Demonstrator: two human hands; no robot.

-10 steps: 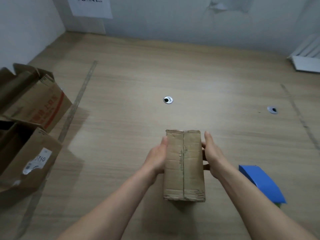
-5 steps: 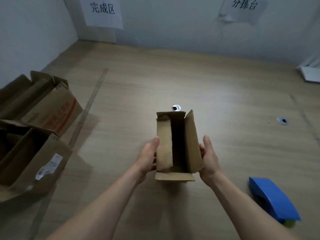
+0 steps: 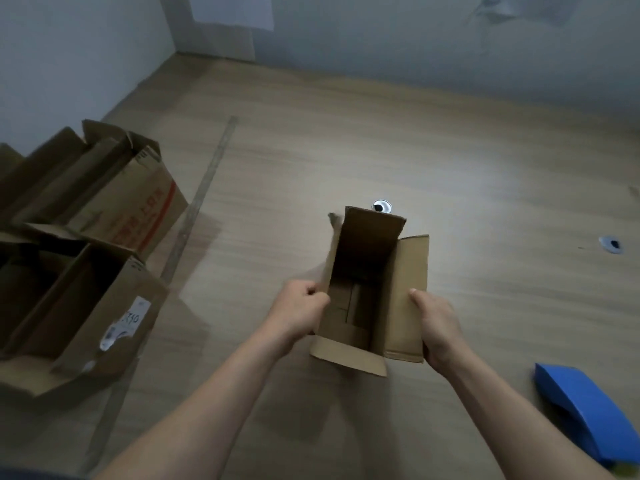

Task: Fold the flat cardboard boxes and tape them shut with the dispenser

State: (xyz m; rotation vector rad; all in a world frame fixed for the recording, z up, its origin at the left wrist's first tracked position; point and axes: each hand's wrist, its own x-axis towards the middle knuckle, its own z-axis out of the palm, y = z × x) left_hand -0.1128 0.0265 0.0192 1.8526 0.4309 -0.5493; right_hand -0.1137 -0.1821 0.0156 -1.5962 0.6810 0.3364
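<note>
Two hands hold one small cardboard box (image 3: pixel 375 292) upright on the desk (image 3: pixel 450 188), top flaps open: the left hand (image 3: pixel 300 311) pinches its left flap, the right hand (image 3: pixel 437 325) grips its right flap. A blue dispenser (image 3: pixel 588 407) lies right of the right hand.

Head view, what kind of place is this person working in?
Probably a packing or sorting station: a small open box in both hands, more open cartons stacked at the left, paper signs on the wall, and a wooden worktop with cable holes.
</note>
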